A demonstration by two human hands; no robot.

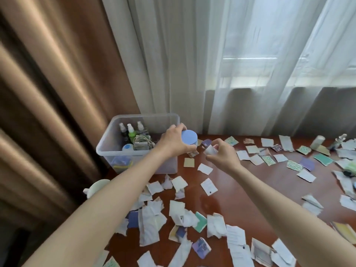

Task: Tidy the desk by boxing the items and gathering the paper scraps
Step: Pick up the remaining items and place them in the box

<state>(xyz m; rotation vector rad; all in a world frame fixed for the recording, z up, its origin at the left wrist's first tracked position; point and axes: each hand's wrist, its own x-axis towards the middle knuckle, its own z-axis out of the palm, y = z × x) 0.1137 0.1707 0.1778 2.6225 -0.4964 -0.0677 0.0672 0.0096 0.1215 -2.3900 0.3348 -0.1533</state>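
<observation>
My left hand (173, 140) grips a round jar with a blue lid (189, 137), held just right of the clear plastic box (107, 149) at the desk's far left. The box holds three spray bottles (131, 130), a small blue-capped tub (127, 147) and other small items. My right hand (221, 153) pinches a small white, translucent item (210, 150), held close to the jar. Torn paper scraps (179, 183) lie scattered over the brown desk (250, 189), thickest in front of me.
More scraps and a white bottle (316, 141) lie at the far right with other small items (346, 172). A white soft toy (96, 187) sits off the desk's left edge. Brown and sheer curtains hang close behind the desk.
</observation>
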